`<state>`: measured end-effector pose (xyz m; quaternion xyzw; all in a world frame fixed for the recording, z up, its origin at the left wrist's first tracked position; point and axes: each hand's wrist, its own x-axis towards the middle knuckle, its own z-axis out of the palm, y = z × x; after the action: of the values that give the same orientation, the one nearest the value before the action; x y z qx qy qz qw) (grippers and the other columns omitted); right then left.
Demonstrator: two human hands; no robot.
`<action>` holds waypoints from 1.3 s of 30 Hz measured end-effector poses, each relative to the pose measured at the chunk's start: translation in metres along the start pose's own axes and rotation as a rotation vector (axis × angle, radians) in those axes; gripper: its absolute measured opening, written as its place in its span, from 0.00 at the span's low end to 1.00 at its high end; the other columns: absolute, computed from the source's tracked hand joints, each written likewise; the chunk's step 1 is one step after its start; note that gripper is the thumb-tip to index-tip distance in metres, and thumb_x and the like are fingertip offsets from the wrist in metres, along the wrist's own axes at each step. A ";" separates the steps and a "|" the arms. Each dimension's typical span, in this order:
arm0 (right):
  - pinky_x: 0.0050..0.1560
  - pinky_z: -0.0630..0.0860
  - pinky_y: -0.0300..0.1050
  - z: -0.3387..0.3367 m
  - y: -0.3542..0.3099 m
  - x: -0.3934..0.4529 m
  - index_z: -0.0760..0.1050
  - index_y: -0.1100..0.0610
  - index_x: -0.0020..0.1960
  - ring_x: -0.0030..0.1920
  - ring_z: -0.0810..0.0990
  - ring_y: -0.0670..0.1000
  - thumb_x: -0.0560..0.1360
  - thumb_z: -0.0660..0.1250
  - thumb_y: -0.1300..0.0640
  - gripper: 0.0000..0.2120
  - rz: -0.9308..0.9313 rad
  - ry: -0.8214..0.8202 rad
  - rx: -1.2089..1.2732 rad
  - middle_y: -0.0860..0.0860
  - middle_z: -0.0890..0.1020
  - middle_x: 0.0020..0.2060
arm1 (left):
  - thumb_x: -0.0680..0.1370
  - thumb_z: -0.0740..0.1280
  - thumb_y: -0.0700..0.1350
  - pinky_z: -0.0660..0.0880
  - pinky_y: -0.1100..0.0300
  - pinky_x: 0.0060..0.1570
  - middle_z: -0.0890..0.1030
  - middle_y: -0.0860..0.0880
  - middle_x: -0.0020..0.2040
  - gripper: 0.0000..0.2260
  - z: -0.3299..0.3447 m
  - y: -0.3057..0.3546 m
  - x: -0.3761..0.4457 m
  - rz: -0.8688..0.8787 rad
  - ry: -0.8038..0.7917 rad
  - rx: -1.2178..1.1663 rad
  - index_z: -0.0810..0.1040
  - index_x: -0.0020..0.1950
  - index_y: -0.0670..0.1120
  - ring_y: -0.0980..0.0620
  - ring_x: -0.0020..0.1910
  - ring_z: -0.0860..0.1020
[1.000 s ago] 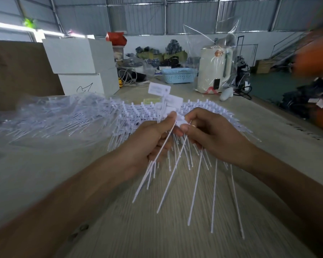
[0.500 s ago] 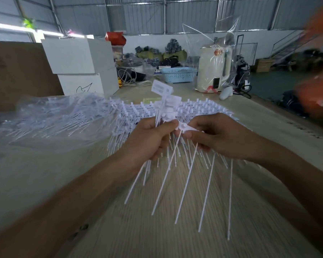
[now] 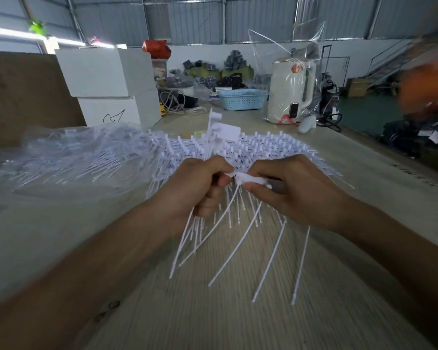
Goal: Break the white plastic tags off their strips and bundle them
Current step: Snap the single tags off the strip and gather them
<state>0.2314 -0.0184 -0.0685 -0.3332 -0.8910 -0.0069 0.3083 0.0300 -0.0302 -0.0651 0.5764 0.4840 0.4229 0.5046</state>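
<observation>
My left hand (image 3: 200,183) grips a bundle of loose white plastic tags (image 3: 214,133); their flat heads stick up above the fist and their thin tails hang below it. My right hand (image 3: 293,188) pinches the head end of a strip of tags (image 3: 248,179), whose long tails (image 3: 271,251) fan down toward the table. The two hands meet at the thumbs. Behind them a wide heap of tag strips (image 3: 271,147) lies on the table.
A clear plastic bag with more tags (image 3: 68,157) lies at the left. White boxes (image 3: 106,82), a blue basket (image 3: 243,98) and a wrapped white kettle (image 3: 290,94) stand at the back. The wooden table (image 3: 213,311) drops off at its right edge.
Both hands have dropped lower and closed together. The strip in my right hand has swung so its tails spread wider to the right.
</observation>
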 end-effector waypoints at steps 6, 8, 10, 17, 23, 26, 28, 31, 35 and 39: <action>0.34 0.67 0.38 -0.020 0.016 0.000 0.81 0.56 0.44 0.31 0.71 0.46 0.78 0.70 0.57 0.05 0.070 -0.251 0.500 0.51 0.75 0.30 | 0.80 0.66 0.48 0.55 0.68 0.22 0.58 0.50 0.24 0.19 -0.008 0.002 -0.006 0.055 -0.238 0.065 0.69 0.28 0.50 0.54 0.21 0.54; 0.34 0.68 0.38 -0.027 0.023 -0.003 0.82 0.55 0.44 0.31 0.71 0.47 0.78 0.70 0.56 0.05 0.079 -0.341 0.585 0.52 0.74 0.30 | 0.79 0.67 0.49 0.55 0.69 0.21 0.60 0.51 0.23 0.20 -0.009 0.004 -0.008 0.044 -0.317 0.103 0.71 0.27 0.50 0.54 0.20 0.56; 0.34 0.69 0.36 -0.032 0.030 -0.006 0.83 0.53 0.43 0.30 0.72 0.45 0.77 0.71 0.56 0.05 0.088 -0.402 0.621 0.49 0.75 0.30 | 0.76 0.68 0.51 0.55 0.69 0.21 0.60 0.52 0.22 0.17 -0.008 0.006 -0.010 0.024 -0.390 0.102 0.72 0.28 0.49 0.55 0.19 0.56; 0.35 0.71 0.39 -0.046 0.046 -0.014 0.85 0.50 0.46 0.32 0.74 0.47 0.78 0.72 0.53 0.04 0.130 -0.574 0.555 0.52 0.79 0.32 | 0.76 0.70 0.48 0.53 0.70 0.20 0.61 0.52 0.21 0.16 -0.014 0.009 -0.012 -0.031 -0.544 0.106 0.74 0.28 0.47 0.57 0.17 0.56; 0.35 0.74 0.42 -0.046 0.055 -0.012 0.84 0.48 0.43 0.33 0.76 0.48 0.74 0.70 0.49 0.05 0.231 -0.279 0.516 0.52 0.79 0.34 | 0.77 0.68 0.54 0.57 0.65 0.23 0.66 0.49 0.25 0.16 -0.031 0.006 -0.003 0.101 -0.252 0.065 0.76 0.33 0.47 0.54 0.22 0.61; 0.37 0.71 0.40 -0.026 0.037 -0.006 0.82 0.50 0.46 0.34 0.74 0.44 0.77 0.69 0.53 0.04 0.161 -0.252 0.525 0.50 0.79 0.34 | 0.81 0.63 0.55 0.70 0.61 0.26 0.79 0.43 0.31 0.19 -0.013 -0.004 0.000 0.132 -0.149 0.166 0.78 0.36 0.46 0.50 0.26 0.74; 0.39 0.72 0.42 -0.015 0.027 -0.004 0.82 0.51 0.48 0.36 0.76 0.45 0.79 0.68 0.58 0.04 0.134 -0.230 0.506 0.47 0.80 0.36 | 0.82 0.61 0.56 0.71 0.61 0.25 0.80 0.42 0.32 0.20 -0.003 -0.009 -0.001 0.105 -0.125 0.139 0.78 0.37 0.46 0.48 0.26 0.75; 0.43 0.74 0.55 -0.003 0.017 0.002 0.82 0.56 0.51 0.40 0.78 0.59 0.80 0.68 0.58 0.04 0.115 -0.148 0.441 0.55 0.82 0.41 | 0.82 0.60 0.59 0.61 0.66 0.21 0.70 0.51 0.26 0.20 0.006 -0.010 -0.004 0.045 -0.049 0.108 0.79 0.39 0.47 0.55 0.21 0.65; 0.40 0.76 0.60 0.003 0.012 0.004 0.80 0.51 0.51 0.36 0.77 0.61 0.81 0.67 0.54 0.04 0.117 -0.049 0.458 0.52 0.81 0.37 | 0.79 0.63 0.63 0.61 0.68 0.21 0.72 0.51 0.28 0.20 0.011 -0.006 -0.006 0.048 0.034 0.091 0.81 0.36 0.51 0.56 0.21 0.67; 0.37 0.74 0.61 0.006 0.008 0.002 0.78 0.54 0.54 0.33 0.76 0.62 0.79 0.67 0.50 0.09 0.116 -0.029 0.489 0.60 0.77 0.32 | 0.82 0.63 0.55 0.59 0.68 0.20 0.67 0.56 0.22 0.23 0.012 -0.005 -0.007 0.184 0.060 0.147 0.77 0.27 0.53 0.59 0.19 0.63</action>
<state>0.2317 -0.0092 -0.0736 -0.2993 -0.8499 0.2311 0.3669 0.0394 -0.0391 -0.0716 0.6408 0.4737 0.4480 0.4052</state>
